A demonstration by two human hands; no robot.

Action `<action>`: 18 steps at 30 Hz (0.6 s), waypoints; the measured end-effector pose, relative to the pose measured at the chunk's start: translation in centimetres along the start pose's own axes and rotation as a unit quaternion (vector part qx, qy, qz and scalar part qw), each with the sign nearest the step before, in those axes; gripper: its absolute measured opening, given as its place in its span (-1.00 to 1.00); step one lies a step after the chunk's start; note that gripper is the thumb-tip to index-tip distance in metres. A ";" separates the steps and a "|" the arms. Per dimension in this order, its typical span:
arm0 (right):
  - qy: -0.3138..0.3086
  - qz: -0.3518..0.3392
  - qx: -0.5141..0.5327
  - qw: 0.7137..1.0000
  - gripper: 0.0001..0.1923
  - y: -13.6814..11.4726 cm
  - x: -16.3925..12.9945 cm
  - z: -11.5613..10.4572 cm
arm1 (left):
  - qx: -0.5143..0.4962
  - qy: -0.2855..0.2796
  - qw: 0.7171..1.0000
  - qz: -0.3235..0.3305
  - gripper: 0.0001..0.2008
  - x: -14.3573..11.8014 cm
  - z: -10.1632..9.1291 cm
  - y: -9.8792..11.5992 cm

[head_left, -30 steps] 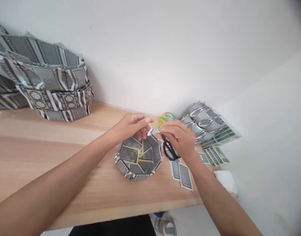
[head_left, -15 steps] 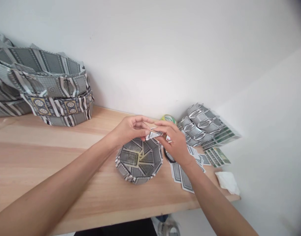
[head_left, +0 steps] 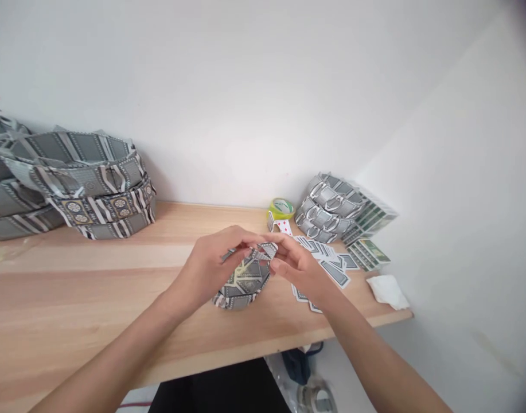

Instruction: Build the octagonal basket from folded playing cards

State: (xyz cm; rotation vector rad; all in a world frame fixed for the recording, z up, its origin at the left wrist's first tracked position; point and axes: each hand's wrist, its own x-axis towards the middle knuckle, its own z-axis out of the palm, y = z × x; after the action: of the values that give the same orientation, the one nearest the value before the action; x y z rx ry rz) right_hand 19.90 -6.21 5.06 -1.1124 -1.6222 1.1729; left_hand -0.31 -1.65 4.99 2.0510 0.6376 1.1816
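A shallow bowl woven from grey-backed playing cards (head_left: pixel 244 282) rests on the wooden table (head_left: pixel 94 287) in front of me. My left hand (head_left: pixel 213 264) and my right hand (head_left: pixel 295 264) meet just above its far rim, both pinching a small folded card piece (head_left: pixel 267 249) between their fingertips. Loose playing cards (head_left: pixel 331 267) lie on the table right of my right hand.
Stacked woven card baskets (head_left: pixel 82 183) stand at the back left against the wall. A yellow-green tape roll (head_left: pixel 281 207), a pile of folded card pieces (head_left: pixel 331 209), green-backed cards (head_left: pixel 368 252) and a white tissue (head_left: pixel 387 289) occupy the right end near the table's edge.
My view has tilted and shifted, so the bowl now sits lower. Both hands have come closer to me, still pinching the folded piece over the bowl. The scissors are hidden now.
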 end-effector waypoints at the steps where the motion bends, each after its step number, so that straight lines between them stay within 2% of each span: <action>1: 0.005 0.006 0.024 1.000 -0.54 -0.2 -0.4 0.2 | 0.048 0.005 0.998 0.030 -0.76 -0.4 0.1 0.4; 3: 0.021 -0.003 0.038 0.999 -0.54 -0.5 -1.1 0.3 | 0.112 0.013 0.990 0.086 -0.77 -1.0 0.3 1.1; 7: 0.035 -0.041 0.002 0.999 -0.79 -0.8 -2.3 0.1 | 0.148 0.018 0.978 0.148 -0.75 -2.0 1.0 1.9; 12: 0.048 -0.046 -0.085 0.994 -0.85 -0.7 -4.1 0.0 | 0.143 0.000 0.972 0.188 -0.76 -2.9 1.7 2.5; 15: 0.052 -0.043 -0.098 0.993 -0.89 -0.2 -5.1 0.3 | 0.137 0.007 0.970 0.200 -0.75 -3.4 2.0 2.5; 18: 0.063 -0.052 -0.090 0.993 -0.93 0.6 -5.8 0.5 | 0.132 0.023 0.975 0.176 -0.74 -4.1 2.3 2.6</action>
State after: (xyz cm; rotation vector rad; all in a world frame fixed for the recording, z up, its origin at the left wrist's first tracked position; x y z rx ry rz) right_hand 21.08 -11.81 3.64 -1.1746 -1.6910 0.8851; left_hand -0.04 -6.94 3.90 2.4413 0.4860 1.4088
